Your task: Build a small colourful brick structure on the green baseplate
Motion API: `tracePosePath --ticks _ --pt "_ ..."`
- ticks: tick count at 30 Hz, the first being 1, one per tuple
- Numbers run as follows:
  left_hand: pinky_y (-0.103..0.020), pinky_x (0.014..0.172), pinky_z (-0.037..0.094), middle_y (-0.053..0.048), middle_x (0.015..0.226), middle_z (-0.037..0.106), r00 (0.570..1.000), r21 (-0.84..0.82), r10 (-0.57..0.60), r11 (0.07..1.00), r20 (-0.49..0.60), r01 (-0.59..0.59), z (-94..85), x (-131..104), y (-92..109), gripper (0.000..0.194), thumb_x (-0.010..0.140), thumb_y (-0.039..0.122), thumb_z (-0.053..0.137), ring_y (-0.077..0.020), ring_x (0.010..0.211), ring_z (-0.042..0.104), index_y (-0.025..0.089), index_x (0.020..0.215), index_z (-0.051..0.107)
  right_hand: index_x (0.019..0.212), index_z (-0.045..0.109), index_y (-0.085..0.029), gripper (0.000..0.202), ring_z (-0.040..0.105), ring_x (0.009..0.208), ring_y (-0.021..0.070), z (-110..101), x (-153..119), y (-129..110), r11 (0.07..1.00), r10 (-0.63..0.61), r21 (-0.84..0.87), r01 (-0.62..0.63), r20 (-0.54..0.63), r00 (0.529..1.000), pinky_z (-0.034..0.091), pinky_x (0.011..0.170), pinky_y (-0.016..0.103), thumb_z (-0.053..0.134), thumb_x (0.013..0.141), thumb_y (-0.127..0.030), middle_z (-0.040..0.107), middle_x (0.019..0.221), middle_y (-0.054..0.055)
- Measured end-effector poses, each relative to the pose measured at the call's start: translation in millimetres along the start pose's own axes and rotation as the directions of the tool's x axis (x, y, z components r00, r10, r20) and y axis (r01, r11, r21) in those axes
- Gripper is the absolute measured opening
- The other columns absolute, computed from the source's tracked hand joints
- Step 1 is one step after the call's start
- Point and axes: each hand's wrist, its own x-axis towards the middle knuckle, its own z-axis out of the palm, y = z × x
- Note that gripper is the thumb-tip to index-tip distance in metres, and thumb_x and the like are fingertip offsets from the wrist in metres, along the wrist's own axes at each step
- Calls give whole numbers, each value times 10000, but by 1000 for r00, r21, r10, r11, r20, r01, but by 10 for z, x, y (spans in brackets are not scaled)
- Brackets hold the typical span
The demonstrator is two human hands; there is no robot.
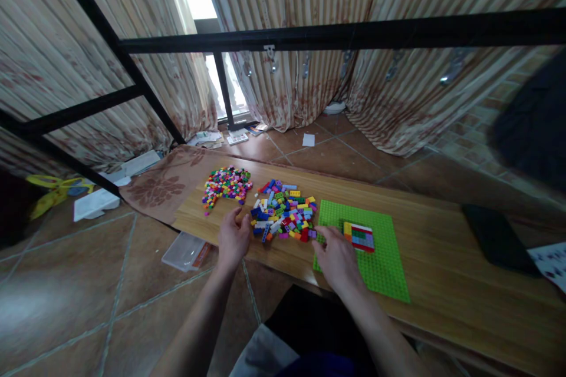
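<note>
A heap of mixed toy building bricks (285, 212) lies on the wooden table between my two hands. My left hand (234, 237) hovers at the heap's left side, fingers loosely bent and apart, with nothing visible in it. At the right edge of the heap is my right hand (338, 256), over the near-left part of a green baseplate (384, 274). Its thumb and forefinger are spread near a few bricks; whether they touch any I cannot tell. A small block of coloured bricks (360, 237) sits on the baseplate, just beyond my right hand.
A pile of tiny coloured pieces (227, 185) lies at the table's left. A dark flat object (497, 238) and a printed sheet (550, 262) are at the right. A clear plastic box (183, 252) sits on the floor. A black metal frame (309, 35) crosses before the curtains.
</note>
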Motion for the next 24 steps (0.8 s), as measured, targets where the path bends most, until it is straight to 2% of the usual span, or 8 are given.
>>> tracePosePath --ticks 4,9,12,15,18,21,24 --pt "-384 895 446 -164 1120 647 992 183 125 976 -24 -119 29 -23 24 454 861 349 491 -273 1006 601 108 1240 559 1073 644 -178 292 593 963 262 89 46 -31 988 -12 -151 17 34 999 426 842 352 514 814 -142 653 998 113" --pt "-426 976 403 -138 1124 649 988 201 154 969 -33 -144 212 -51 107 389 902 310 431 -284 1113 536 134 1222 564 1057 644 -194 255 593 963 237 195 115 -56 976 14 -217 -4 42 999 413 827 328 475 868 -162 664 983 82" --pt "-425 988 396 -150 1170 626 981 124 181 977 -65 -172 332 -100 141 376 910 299 420 -280 1136 522 121 1207 565 1046 648 -203 237 600 960 217 252 147 -51 984 9 -180 -4 26 1000 412 831 309 488 873 -180 675 970 67" --pt "-412 967 415 -138 1123 640 967 -8 240 970 -84 -242 435 -131 171 347 918 306 413 -254 1071 567 134 1169 580 1034 651 -208 227 611 932 211 289 159 -33 994 -5 -107 3 -17 1000 423 818 311 490 874 -195 685 972 61" --pt "-402 974 413 -124 1134 634 962 -140 250 954 -109 -264 507 -138 172 337 921 322 425 -237 1077 571 151 1168 576 1032 644 -202 229 620 910 210 291 114 -4 1000 -16 -6 16 -66 998 436 808 317 472 881 -204 690 984 58" --pt "-391 1019 379 -120 1215 596 967 -237 225 939 -116 -247 528 -147 135 368 926 352 427 -230 1148 536 161 1216 548 1013 641 -214 214 620 879 207 275 11 19 999 -30 41 34 -94 995 442 791 320 475 879 -220 689 953 44" --pt "-369 1029 376 -100 1228 587 976 -313 191 925 -107 -215 496 -184 94 392 936 393 408 -217 1164 529 182 1244 528 992 642 -227 191 609 887 216 287 -86 14 997 -73 19 75 -64 995 443 773 326 507 858 -219 675 944 41"
